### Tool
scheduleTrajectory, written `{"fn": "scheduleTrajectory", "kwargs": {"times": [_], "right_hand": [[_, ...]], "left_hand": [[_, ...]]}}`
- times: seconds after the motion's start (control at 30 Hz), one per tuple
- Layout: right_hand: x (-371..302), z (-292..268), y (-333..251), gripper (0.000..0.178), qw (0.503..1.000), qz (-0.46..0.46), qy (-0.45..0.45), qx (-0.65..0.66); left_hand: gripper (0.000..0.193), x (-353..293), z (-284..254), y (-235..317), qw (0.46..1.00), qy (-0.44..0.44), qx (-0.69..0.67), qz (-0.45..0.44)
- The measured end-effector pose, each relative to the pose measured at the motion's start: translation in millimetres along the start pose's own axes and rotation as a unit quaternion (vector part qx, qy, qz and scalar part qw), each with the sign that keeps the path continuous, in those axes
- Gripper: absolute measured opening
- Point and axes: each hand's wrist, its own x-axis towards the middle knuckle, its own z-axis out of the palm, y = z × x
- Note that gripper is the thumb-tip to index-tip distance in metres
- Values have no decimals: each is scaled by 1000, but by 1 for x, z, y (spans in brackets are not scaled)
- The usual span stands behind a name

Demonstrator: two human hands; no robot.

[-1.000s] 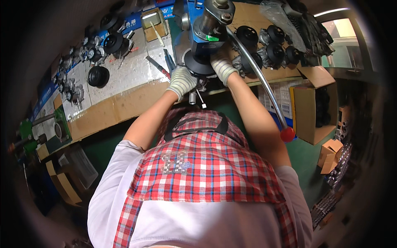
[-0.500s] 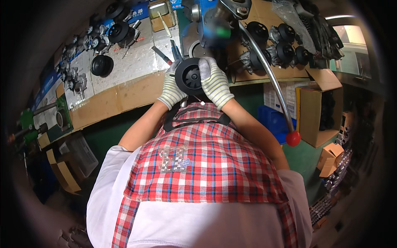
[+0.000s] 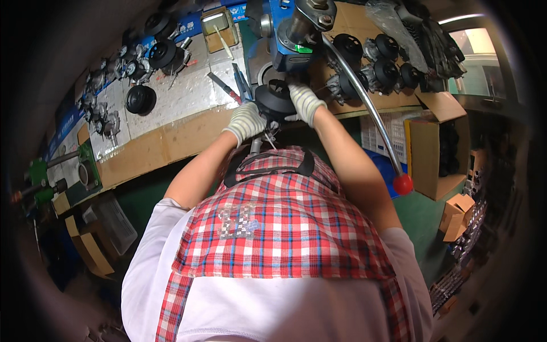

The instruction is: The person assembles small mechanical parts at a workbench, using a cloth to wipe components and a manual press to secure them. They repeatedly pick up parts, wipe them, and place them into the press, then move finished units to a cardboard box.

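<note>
Both hands wear white gloves with striped cuffs. Between them is a black round pulley (image 3: 273,100) with a metal body partly showing beneath it, at the bench edge below the blue press (image 3: 290,54). My left hand (image 3: 247,122) is closed at its lower left side, and my right hand (image 3: 305,104) grips its right side. The fingertips under the pulley are hidden. Just beyond my left hand lie a red-handled knife (image 3: 227,89) and a blue-handled tool (image 3: 242,82).
The press's long steel lever (image 3: 367,102) slants down to a red ball (image 3: 403,184). Several similar pulley assemblies (image 3: 385,72) stand on the right; more lie left, near a loose black pulley (image 3: 140,99). A green clamp (image 3: 86,165) sits at the left edge, a cardboard box (image 3: 424,159) at right.
The pulley has tilted from facing me to lying flatter, and has shifted slightly right. My left hand has moved lower and the right hand further right around its side.
</note>
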Motion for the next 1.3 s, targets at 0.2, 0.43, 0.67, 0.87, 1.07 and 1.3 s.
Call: {"fn": "scheduleTrajectory", "kwargs": {"times": [0.2, 0.43, 0.67, 0.87, 1.07, 1.3], "right_hand": [[26, -11, 38, 47, 905, 26, -44, -423], [25, -50, 7, 54, 920, 66, 292, 253], [43, -17, 18, 65, 885, 51, 418, 198], [60, 19, 30, 73, 932, 170, 290, 134], [67, 17, 37, 67, 947, 184, 220, 142], [-62, -98, 11, 78, 767, 203, 116, 598]], "left_hand": [[42, 39, -24, 25, 998, 57, -8, 28], [61, 111, 19, 15, 861, 196, -375, 282], [63, 122, 19, 13, 927, 276, -69, 245], [127, 63, -20, -11, 969, 180, -64, 157], [126, 43, -54, 31, 948, 231, -60, 209], [97, 57, -48, 50, 941, 284, -100, 151]]}}
